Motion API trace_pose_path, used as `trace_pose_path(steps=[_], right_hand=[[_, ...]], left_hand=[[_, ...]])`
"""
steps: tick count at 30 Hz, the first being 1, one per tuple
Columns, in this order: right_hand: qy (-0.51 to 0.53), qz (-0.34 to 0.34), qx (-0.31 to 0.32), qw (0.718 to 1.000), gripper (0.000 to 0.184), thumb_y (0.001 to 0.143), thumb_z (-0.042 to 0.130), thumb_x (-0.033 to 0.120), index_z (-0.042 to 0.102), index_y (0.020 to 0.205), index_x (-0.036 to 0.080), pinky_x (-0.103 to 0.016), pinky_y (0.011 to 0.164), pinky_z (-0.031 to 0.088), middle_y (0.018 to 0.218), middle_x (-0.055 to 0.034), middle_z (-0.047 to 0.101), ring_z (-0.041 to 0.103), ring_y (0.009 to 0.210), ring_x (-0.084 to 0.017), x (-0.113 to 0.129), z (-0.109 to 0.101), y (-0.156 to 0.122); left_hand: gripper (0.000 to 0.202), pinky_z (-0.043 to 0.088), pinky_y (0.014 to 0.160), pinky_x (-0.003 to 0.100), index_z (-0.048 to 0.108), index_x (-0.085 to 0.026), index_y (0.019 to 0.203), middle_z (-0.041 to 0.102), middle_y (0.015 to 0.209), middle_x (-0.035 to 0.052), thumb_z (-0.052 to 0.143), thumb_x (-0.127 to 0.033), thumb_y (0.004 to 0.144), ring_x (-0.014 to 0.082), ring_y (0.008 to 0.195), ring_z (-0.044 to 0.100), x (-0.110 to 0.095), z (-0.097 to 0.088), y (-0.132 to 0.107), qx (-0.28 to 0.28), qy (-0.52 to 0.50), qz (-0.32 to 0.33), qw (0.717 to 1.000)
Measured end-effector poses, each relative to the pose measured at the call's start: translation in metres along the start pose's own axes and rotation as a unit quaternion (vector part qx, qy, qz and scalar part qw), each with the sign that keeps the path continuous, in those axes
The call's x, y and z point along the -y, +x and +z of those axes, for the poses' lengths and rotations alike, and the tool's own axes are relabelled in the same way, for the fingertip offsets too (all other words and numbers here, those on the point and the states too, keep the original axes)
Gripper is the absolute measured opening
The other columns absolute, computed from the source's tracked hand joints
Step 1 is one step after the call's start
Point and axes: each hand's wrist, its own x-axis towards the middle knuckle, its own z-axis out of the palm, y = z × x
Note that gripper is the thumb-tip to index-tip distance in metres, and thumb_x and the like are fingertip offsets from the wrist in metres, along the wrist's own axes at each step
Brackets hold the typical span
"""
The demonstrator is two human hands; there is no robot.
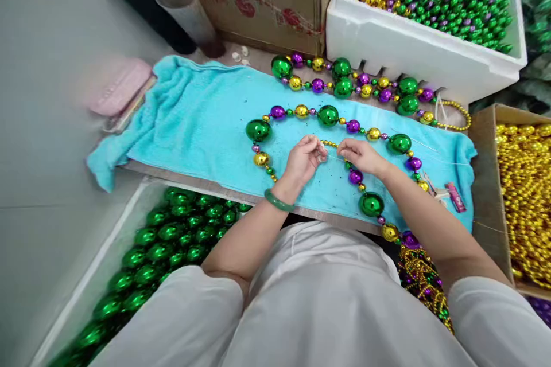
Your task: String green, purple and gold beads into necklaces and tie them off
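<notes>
Left hand (305, 159) and right hand (360, 156) pinch gold beads (329, 143) over turquoise towel (206, 120).

Bare towel (206, 120) left of bead strand (328, 116)

A white top (327, 298) is worn: plain, loose, with soft folds across the front. Short sleeves are noted. The left sleeve (185, 315) and right sleeve (499, 321) are wide, white and unmarked, ended near the elbows. The left forearm (245, 238) and right forearm (430, 223) are left bare below them. A green bangle (279, 200) is worn at the left wrist, just behind the left grip (305, 157): smooth, glossy, rounded, one solid ring. The right grip (361, 156) is bare. Nail detail is too small to be told.
</notes>
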Motion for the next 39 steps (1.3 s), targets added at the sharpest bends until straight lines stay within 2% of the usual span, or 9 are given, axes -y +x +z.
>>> trace_pose_path(steps=[16,18,20,22,23,26,29,33,39], right_hand=[[-0.003,0.009,-0.015,1.0,0.021,0.078,0.052,0.035,0.06,0.074,0.016,-0.025,0.057,0.032,0.059,0.0017,0.05,0.04,0.055,-0.011,-0.005,0.008,0.013],[0.026,0.023,-0.032,0.999,0.023,0.076,0.052,0.038,0.059,0.073,0.016,-0.026,0.057,0.032,0.059,0.0019,0.049,0.039,0.055,-0.011,-0.007,0.008,0.012],[0.055,0.036,-0.044,0.997,0.024,0.075,0.053,0.04,0.058,0.071,0.017,-0.026,0.056,0.032,0.057,0.0024,0.047,0.038,0.055,-0.011,-0.01,0.006,0.01],[0.079,0.042,-0.051,0.995,0.025,0.073,0.054,0.041,0.058,0.07,0.017,-0.025,0.055,0.032,0.057,0.0025,0.047,0.038,0.055,-0.011,-0.01,0.003,0.009],[0.088,0.043,-0.053,0.994,0.024,0.073,0.055,0.041,0.058,0.07,0.017,-0.025,0.055,0.032,0.057,0.0025,0.047,0.038,0.055,-0.011,-0.01,0.002,0.008],[0.1,0.041,-0.052,0.993,0.021,0.072,0.055,0.038,0.059,0.07,0.017,-0.025,0.054,0.032,0.057,0.0028,0.047,0.038,0.054,-0.011,-0.008,0.0,0.007],[0.098,0.032,-0.05,0.993,0.02,0.073,0.055,0.036,0.06,0.07,0.016,-0.025,0.055,0.032,0.058,0.0023,0.049,0.04,0.055,-0.011,-0.006,0.002,0.006],[0.089,0.025,-0.049,0.994,0.023,0.074,0.056,0.038,0.06,0.069,0.016,-0.026,0.058,0.033,0.059,0.0016,0.05,0.042,0.057,-0.011,-0.008,0.008,0.006],[0.139,0.033,-0.078,0.987,0.022,0.073,0.061,0.039,0.059,0.072,0.016,-0.024,0.055,0.031,0.059,0.0032,0.049,0.04,0.055,-0.01,0.0,0.008,0.005]], left_hand=[[0.014,0.048,0.068,0.022,0.052,-0.017,0.076,0.06,0.08,0.0018,0.056,-0.027,0.086,0.0127,0.083,0.062,-0.008,0.001,-0.005,-0.029,0.104,0.101,0.989],[0.01,0.048,0.074,0.024,0.058,-0.019,0.082,0.062,0.094,0.0045,0.059,-0.028,0.084,0.0146,0.093,0.06,-0.015,-0.003,-0.011,-0.103,0.214,0.187,0.953],[0.01,0.047,0.08,0.027,0.064,-0.02,0.088,0.063,0.102,0.0057,0.062,-0.029,0.083,0.0167,0.101,0.056,-0.019,-0.006,-0.022,-0.182,0.344,0.305,0.869],[0.012,0.045,0.084,0.03,0.068,-0.02,0.087,0.065,0.095,0.0053,0.062,-0.03,0.084,0.0177,0.097,0.057,-0.017,-0.007,-0.035,-0.188,0.444,0.359,0.799],[0.014,0.045,0.084,0.03,0.07,-0.02,0.084,0.066,0.088,0.0047,0.06,-0.03,0.085,0.0175,0.091,0.058,-0.012,-0.007,-0.041,-0.159,0.48,0.346,0.79],[0.019,0.046,0.074,0.029,0.073,-0.019,0.082,0.067,0.077,0.0035,0.058,-0.03,0.086,0.0153,0.074,0.06,0.013,-0.001,-0.048,-0.065,0.505,0.23,0.83],[0.025,0.045,0.059,0.025,0.072,-0.017,0.099,0.069,0.085,0.0046,0.056,-0.03,0.086,0.0135,0.068,0.061,0.037,0.01,-0.034,-0.077,0.396,0.139,0.905],[0.017,0.044,0.056,0.02,0.072,-0.015,0.088,0.069,0.088,0.0043,0.062,-0.027,0.08,0.0105,0.068,0.058,0.041,0.025,-0.01,-0.128,0.231,0.138,0.955],[0.009,0.046,0.058,0.02,0.056,-0.017,0.078,0.064,0.077,0.0007,0.062,-0.022,0.081,0.0093,0.068,0.059,0.029,0.03,-0.001,-0.064,-0.005,0.085,0.994]])
